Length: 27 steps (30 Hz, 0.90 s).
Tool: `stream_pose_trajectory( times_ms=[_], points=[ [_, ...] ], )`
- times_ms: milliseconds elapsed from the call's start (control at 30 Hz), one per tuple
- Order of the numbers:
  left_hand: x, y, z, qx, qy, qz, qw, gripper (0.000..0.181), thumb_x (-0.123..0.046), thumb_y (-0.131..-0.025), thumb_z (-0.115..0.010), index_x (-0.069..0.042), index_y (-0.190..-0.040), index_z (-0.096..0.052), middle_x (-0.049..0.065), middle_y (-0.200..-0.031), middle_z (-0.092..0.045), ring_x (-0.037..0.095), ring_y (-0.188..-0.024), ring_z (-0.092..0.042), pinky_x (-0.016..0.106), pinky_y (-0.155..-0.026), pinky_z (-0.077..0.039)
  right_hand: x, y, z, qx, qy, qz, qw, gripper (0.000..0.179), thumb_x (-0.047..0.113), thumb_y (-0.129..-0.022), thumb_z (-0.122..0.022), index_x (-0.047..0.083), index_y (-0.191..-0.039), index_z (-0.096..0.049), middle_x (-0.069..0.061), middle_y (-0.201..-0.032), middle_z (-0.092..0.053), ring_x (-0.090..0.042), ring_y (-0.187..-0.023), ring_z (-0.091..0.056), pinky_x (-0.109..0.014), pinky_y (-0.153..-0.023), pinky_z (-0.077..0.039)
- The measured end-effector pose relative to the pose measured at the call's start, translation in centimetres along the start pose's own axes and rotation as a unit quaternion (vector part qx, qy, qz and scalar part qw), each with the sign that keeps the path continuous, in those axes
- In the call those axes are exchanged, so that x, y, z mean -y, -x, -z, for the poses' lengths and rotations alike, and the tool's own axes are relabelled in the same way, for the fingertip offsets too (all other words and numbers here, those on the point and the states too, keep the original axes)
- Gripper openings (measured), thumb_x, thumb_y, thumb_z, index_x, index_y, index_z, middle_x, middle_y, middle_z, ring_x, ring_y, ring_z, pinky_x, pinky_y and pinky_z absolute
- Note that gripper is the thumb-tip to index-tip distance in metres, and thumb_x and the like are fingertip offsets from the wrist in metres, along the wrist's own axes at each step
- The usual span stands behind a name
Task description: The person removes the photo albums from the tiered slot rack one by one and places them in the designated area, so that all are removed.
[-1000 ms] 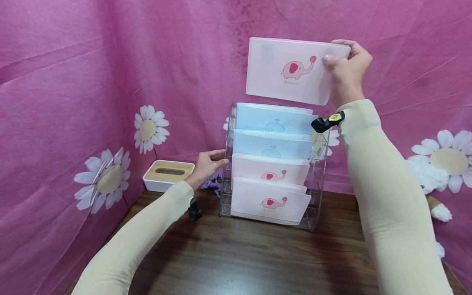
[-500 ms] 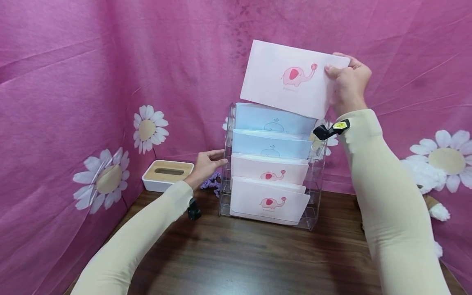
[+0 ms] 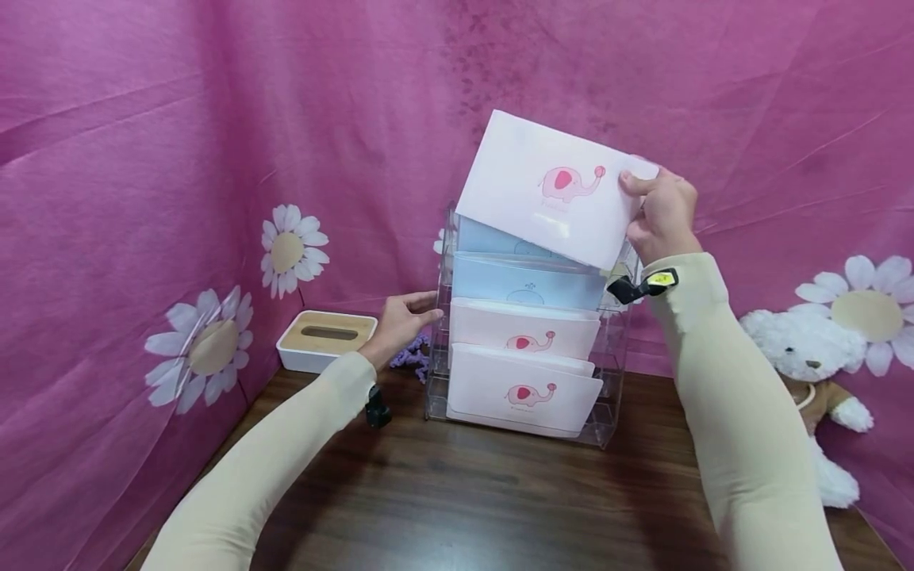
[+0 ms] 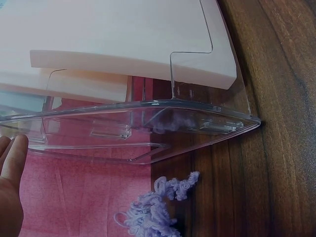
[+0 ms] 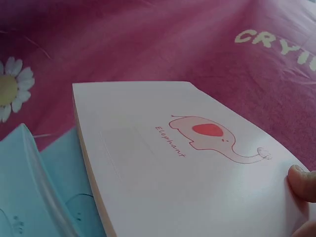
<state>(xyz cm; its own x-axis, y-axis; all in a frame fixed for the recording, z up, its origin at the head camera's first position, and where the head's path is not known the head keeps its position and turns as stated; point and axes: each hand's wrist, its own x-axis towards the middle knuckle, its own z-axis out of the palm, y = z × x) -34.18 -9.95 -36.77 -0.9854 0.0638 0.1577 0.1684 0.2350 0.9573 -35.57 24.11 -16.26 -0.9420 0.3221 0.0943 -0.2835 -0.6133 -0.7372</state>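
"Starting with the surface: what lies beneath the hands?"

"A dark brown desk (image 3: 457, 500) with streaky wood grain and a soft sheen, stretching from below both hands towards the wearer."

"And the room around them?"

"Magenta cloth (image 3: 371, 119) hangs behind the hands and along the left side, creased and slightly glossy, with big white daisies (image 3: 287, 251). Pale lettering shows on it in the right wrist view."

"What stands beside the left hand (image 3: 400, 323)?"

"Just left of it, a white box (image 3: 294, 362) with rounded corners and a pale wooden lid, cut by an oblong slot. Just below it is a knobbly purple sprig (image 4: 153, 212). That hand's fingers reach out fairly straight to the side of the rack (image 4: 148, 104)."

"Made of what?"

"Clear, hard, stepped material with bright edges. It stands between the hands, carrying pale blue booklets (image 3: 485, 277) with line-drawn whales behind and pale pink booklets (image 3: 481, 396) with elephants in front."

"The right hand (image 3: 664, 210)?"

"It pinches a white elephant booklet (image 3: 521, 159) by its upper right corner, thumb across the front. The booklet is flat, smooth and rectangular, with a shiny glare, and tilts down towards that hand. It covers part of the rearmost blue one; whether its lower edge touches the rack, I cannot tell."

"Anything further right?"

"A fluffy white teddy bear (image 3: 810, 341) in a brown top, lower than the right hand and partly behind the cream sleeve (image 3: 735, 412)."
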Motion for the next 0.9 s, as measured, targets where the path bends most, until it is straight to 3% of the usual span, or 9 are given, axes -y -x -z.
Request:
stream_pose_trajectory(
  times_ms=[233, 500, 700, 800, 900],
  points=[
    [0.2, 0.0, 0.3, -0.004, 0.003, -0.009, 1.0000, 0.047, -0.014, -0.091, -0.076, -0.010, -0.136, -0.065, 0.015, -0.132, -0.069, 0.029, -0.119, -0.069, 0.041, -0.106, -0.054, -2.7, 2.5, 1.4, 0.019, -0.004, -0.012, 0.9997, 0.030, -0.018, -0.075, -0.075, 0.001, -0.097, -0.075, -0.007, -0.094, -0.071, -0.019, -0.089, -0.068, -0.029, -0.068, -0.061],
    [0.2, 0.1, 0.4, -0.007, -0.009, -0.013, 0.9999, 0.048, -0.015, -0.089, -0.078, -0.009, -0.135, -0.065, 0.014, -0.132, -0.069, 0.028, -0.123, -0.067, 0.041, -0.108, -0.052, -6.5, 5.0, 3.0, 0.023, 0.022, -0.015, 0.9994, 0.022, -0.014, -0.083, -0.072, 0.005, -0.094, -0.073, -0.005, -0.102, -0.065, -0.017, -0.099, -0.061, -0.025, -0.076, -0.056],
    [0.2, 0.0, 0.4, -0.016, -0.023, -0.018, 0.9994, 0.050, -0.014, -0.087, -0.080, -0.008, -0.135, -0.065, 0.014, -0.132, -0.069, 0.028, -0.128, -0.064, 0.040, -0.109, -0.051, -8.1, 6.3, 3.8, 0.041, 0.050, -0.024, 0.9976, 0.023, -0.009, -0.085, -0.072, 0.008, -0.101, -0.072, -0.005, -0.108, -0.065, -0.017, -0.104, -0.061, -0.025, -0.080, -0.055],
    [0.2, 0.0, 0.3, -0.019, -0.023, -0.026, 0.9992, 0.044, -0.011, -0.088, -0.078, -0.005, -0.130, -0.068, 0.016, -0.127, -0.071, 0.029, -0.122, -0.068, 0.039, -0.104, -0.055, -8.7, 7.0, 4.2, 0.047, 0.058, -0.030, 0.9968, 0.023, -0.007, -0.086, -0.073, 0.009, -0.102, -0.072, -0.004, -0.109, -0.065, -0.017, -0.106, -0.060, -0.025, -0.081, -0.055],
    [0.3, 0.0, 0.3, -0.033, -0.036, -0.041, 0.9980, 0.035, -0.008, -0.088, -0.077, -0.002, -0.123, -0.072, 0.019, -0.116, -0.075, 0.024, -0.104, -0.074, 0.032, -0.092, -0.060, -9.3, 7.7, 4.8, 0.048, 0.075, -0.037, 0.9953, 0.023, -0.006, -0.087, -0.072, 0.011, -0.103, -0.073, -0.004, -0.110, -0.064, -0.017, -0.106, -0.059, -0.025, -0.081, -0.054]
  ],
)
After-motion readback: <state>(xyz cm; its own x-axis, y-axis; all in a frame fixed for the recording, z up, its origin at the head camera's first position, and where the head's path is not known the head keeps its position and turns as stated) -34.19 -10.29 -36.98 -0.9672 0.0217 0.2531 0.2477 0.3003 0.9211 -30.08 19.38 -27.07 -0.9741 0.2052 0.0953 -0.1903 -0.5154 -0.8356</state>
